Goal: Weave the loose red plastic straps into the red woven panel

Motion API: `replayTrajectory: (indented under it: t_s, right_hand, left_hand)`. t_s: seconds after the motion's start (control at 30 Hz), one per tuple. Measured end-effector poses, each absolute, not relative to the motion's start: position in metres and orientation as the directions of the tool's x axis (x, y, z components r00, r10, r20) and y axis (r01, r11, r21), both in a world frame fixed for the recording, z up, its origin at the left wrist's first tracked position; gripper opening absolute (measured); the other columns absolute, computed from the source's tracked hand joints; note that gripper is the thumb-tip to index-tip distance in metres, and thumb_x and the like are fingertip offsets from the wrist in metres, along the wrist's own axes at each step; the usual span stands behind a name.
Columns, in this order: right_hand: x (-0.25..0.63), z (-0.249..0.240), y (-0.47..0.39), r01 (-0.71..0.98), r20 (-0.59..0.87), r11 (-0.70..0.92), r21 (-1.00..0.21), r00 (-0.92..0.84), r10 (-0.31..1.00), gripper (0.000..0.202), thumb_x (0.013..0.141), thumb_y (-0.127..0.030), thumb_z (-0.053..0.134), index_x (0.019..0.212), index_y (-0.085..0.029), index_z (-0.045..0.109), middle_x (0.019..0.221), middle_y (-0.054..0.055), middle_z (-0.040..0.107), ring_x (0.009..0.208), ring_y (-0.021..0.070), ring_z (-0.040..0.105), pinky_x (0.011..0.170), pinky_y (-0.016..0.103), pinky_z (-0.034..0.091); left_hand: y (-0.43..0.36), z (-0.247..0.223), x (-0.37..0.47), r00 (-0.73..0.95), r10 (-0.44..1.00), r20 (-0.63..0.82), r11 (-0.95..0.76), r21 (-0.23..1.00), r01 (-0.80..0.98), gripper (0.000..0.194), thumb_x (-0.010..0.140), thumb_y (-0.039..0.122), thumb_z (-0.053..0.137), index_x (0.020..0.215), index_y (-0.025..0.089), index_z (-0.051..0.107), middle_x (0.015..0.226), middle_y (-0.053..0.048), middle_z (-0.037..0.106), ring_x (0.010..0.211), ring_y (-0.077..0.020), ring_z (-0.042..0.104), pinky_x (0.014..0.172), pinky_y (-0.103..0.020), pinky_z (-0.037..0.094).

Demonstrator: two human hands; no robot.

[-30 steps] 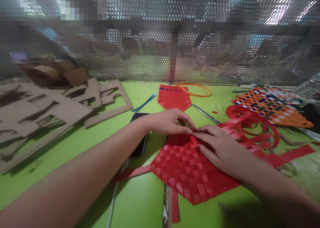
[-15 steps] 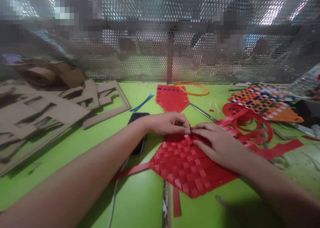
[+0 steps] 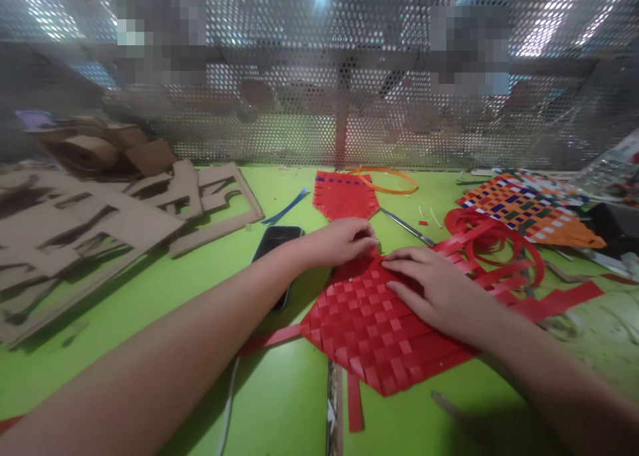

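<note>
A red woven mat [image 3: 364,316] of flat interlaced strips lies in front of me, with loose strip ends sticking out at its sides. At its far edge, my left hand [image 3: 342,241] is closed in a pinch on what looks like the end of a red strip [image 3: 370,257], mostly hidden by the fingers. Lying flat on the right part of the mat, my right hand [image 3: 434,286] has its fingers stretched and apart, fingertips pressing near the far edge. Beyond my left hand is a smaller red woven piece [image 3: 345,200] with a blue-dashed band.
Tweezers [image 3: 407,227] and an orange strip loop [image 3: 389,180] lie beyond the mat. Coiled red strips [image 3: 492,243] and a multicoloured woven piece [image 3: 529,206] are at right. A phone [image 3: 274,239] lies under my left forearm; cardboard cut-outs [image 3: 100,223] pile up at left.
My left hand has moved slightly up and away from the right fingertips. The short strip loop that stood up from the mat no longer shows. My right hand has stayed nearly still.
</note>
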State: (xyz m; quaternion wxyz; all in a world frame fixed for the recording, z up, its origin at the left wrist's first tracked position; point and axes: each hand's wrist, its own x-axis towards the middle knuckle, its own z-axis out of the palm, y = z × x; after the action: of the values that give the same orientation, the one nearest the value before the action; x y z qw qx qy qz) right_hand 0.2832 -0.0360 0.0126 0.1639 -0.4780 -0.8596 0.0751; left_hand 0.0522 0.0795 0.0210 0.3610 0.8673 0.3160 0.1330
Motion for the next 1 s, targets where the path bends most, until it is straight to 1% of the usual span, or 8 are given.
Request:
replayTrajectory:
  t_s: [0.13, 0.33, 0.6, 0.73, 0.9, 1.0]
  right_hand:
    - [0.284, 0.012, -0.036, 0.792, 0.218, 0.539, -0.287, -0.494, 0.842, 0.035, 0.105, -0.027, 0.058, 0.133, -0.018, 0.077, 0.131, 0.017, 0.075, 0.122, 0.0322, 0.07, 0.109, 0.055, 0.059]
    - [0.284, 0.01, -0.036, 0.796, 0.215, 0.547, -0.261, -0.504, 0.836, 0.035, 0.107, -0.028, 0.055, 0.131, -0.014, 0.076, 0.13, 0.019, 0.075, 0.122, 0.033, 0.07, 0.108, 0.056, 0.059]
    - [0.281, 0.011, -0.034, 0.823, 0.234, 0.533, -0.198, -0.488, 0.841, 0.034, 0.107, -0.03, 0.054, 0.133, -0.017, 0.072, 0.125, 0.017, 0.074, 0.117, 0.0329, 0.07, 0.104, 0.055, 0.059]
    - [0.277, 0.01, -0.03, 0.849, 0.227, 0.5, -0.169, -0.46, 0.858, 0.028, 0.109, -0.027, 0.05, 0.123, -0.017, 0.073, 0.115, 0.015, 0.074, 0.109, 0.0325, 0.069, 0.097, 0.055, 0.057]
    - [0.272, 0.009, -0.026, 0.886, 0.181, 0.437, -0.154, -0.409, 0.894, 0.021, 0.108, -0.024, 0.05, 0.108, -0.02, 0.07, 0.11, 0.013, 0.071, 0.104, 0.0324, 0.067, 0.092, 0.053, 0.054]
    - [0.272, 0.009, -0.026, 0.889, 0.176, 0.428, -0.165, -0.4, 0.899, 0.019, 0.108, -0.023, 0.05, 0.107, -0.021, 0.068, 0.11, 0.012, 0.071, 0.105, 0.0321, 0.066, 0.092, 0.052, 0.053]
  left_hand:
    - [0.078, 0.021, 0.053, 0.756, 0.653, 0.035, -0.582, 0.662, 0.472, 0.023, 0.106, 0.038, 0.057, 0.102, 0.018, 0.069, 0.1, -0.005, 0.075, 0.089, -0.0199, 0.066, 0.08, -0.029, 0.048]
    - [0.079, 0.019, 0.055, 0.761, 0.644, 0.075, -0.645, 0.588, 0.487, 0.018, 0.104, 0.031, 0.062, 0.102, 0.016, 0.071, 0.105, -0.009, 0.075, 0.094, -0.0223, 0.067, 0.085, -0.032, 0.048]
    - [0.08, 0.017, 0.055, 0.765, 0.638, 0.086, -0.668, 0.556, 0.495, 0.018, 0.106, 0.03, 0.058, 0.104, 0.018, 0.071, 0.104, -0.008, 0.075, 0.092, -0.0217, 0.068, 0.083, -0.031, 0.049]
    - [0.081, 0.015, 0.055, 0.761, 0.642, 0.093, -0.67, 0.55, 0.498, 0.016, 0.106, 0.03, 0.059, 0.103, 0.018, 0.07, 0.103, -0.008, 0.075, 0.093, -0.022, 0.068, 0.085, -0.031, 0.049]
    - [0.082, 0.013, 0.057, 0.755, 0.648, 0.104, -0.674, 0.541, 0.504, 0.014, 0.105, 0.027, 0.059, 0.102, 0.018, 0.069, 0.103, -0.008, 0.075, 0.093, -0.0223, 0.068, 0.085, -0.032, 0.05]
    - [0.081, 0.013, 0.056, 0.759, 0.641, 0.109, -0.68, 0.539, 0.497, 0.014, 0.106, 0.026, 0.059, 0.102, 0.018, 0.069, 0.103, -0.008, 0.075, 0.094, -0.0219, 0.067, 0.085, -0.031, 0.049]
